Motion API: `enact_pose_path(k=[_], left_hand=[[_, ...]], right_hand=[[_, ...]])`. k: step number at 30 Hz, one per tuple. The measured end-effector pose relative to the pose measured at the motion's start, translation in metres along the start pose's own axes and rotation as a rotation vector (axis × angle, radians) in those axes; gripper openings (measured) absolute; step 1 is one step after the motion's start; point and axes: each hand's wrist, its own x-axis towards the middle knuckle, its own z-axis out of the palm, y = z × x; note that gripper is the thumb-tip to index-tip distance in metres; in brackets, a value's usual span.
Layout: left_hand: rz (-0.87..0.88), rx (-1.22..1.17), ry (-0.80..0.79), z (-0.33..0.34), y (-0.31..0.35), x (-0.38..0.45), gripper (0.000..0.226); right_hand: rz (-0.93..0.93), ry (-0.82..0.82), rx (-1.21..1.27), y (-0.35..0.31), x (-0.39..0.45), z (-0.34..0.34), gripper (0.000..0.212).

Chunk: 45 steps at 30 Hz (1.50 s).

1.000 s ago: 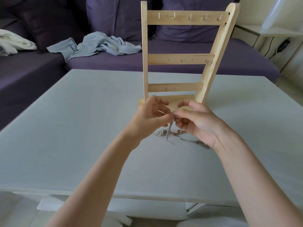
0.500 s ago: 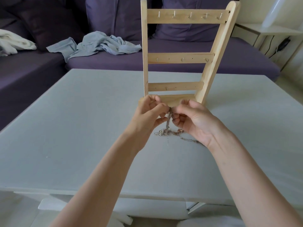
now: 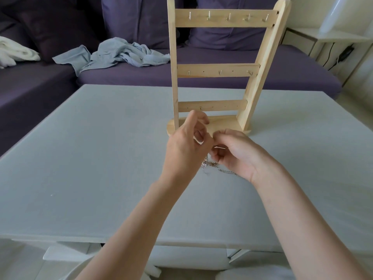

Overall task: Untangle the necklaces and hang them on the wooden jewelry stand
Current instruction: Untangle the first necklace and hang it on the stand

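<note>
A tangle of thin silver necklaces [image 3: 210,164] lies on the grey table [image 3: 101,158], partly hidden under my hands. My left hand [image 3: 187,146] and my right hand [image 3: 234,154] meet just above the tangle, each pinching a strand of chain that runs up between the fingertips. Right behind them stands the wooden jewelry stand [image 3: 220,69], with three cross bars carrying small metal hooks. Nothing hangs on its hooks.
A purple sofa [image 3: 201,77] runs behind and to the left of the table, with a crumpled light-blue cloth [image 3: 121,55] and a white blanket [image 3: 14,53] on it. A white side table [image 3: 327,39] stands at the far right.
Both hands have risen a little and drawn the pinched chain up from the pile. My left hand's fingers have spread more, and the pile is more hidden beneath the hands.
</note>
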Motion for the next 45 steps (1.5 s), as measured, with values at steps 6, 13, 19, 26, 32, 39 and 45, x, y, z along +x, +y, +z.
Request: enact_pose_path(k=[6, 13, 19, 26, 32, 39, 45], left_hand=[[-0.345, -0.314, -0.136, -0.003, -0.004, 0.008, 0.022], [-0.575, -0.394, -0.291, -0.011, -0.004, 0.006, 0.014], [-0.654, -0.467, -0.374, -0.019, -0.004, 0.006, 0.018], [-0.773, -0.887, -0.396, -0.028, 0.0, 0.01, 0.019], [-0.673, -0.301, -0.348, -0.013, -0.007, 0.003, 0.012], [-0.831, -0.48, -0.073, -0.022, -0.018, 0.011, 0.021], [-0.89, -0.529, -0.066, -0.023, -0.019, 0.011, 0.02]], right_hand=[[-0.013, 0.039, -0.001, 0.003, 0.0, 0.004, 0.021], [-0.116, 0.172, -0.29, 0.005, 0.003, -0.001, 0.019], [-0.166, 0.223, -0.275, 0.007, 0.005, 0.003, 0.021], [-0.06, 0.072, 0.192, 0.001, 0.003, 0.001, 0.02], [0.026, 0.053, 0.392, -0.002, 0.002, -0.005, 0.018], [-0.013, 0.075, 0.511, -0.011, -0.002, -0.015, 0.021], [-0.035, 0.097, 0.514, -0.012, -0.006, -0.026, 0.018]])
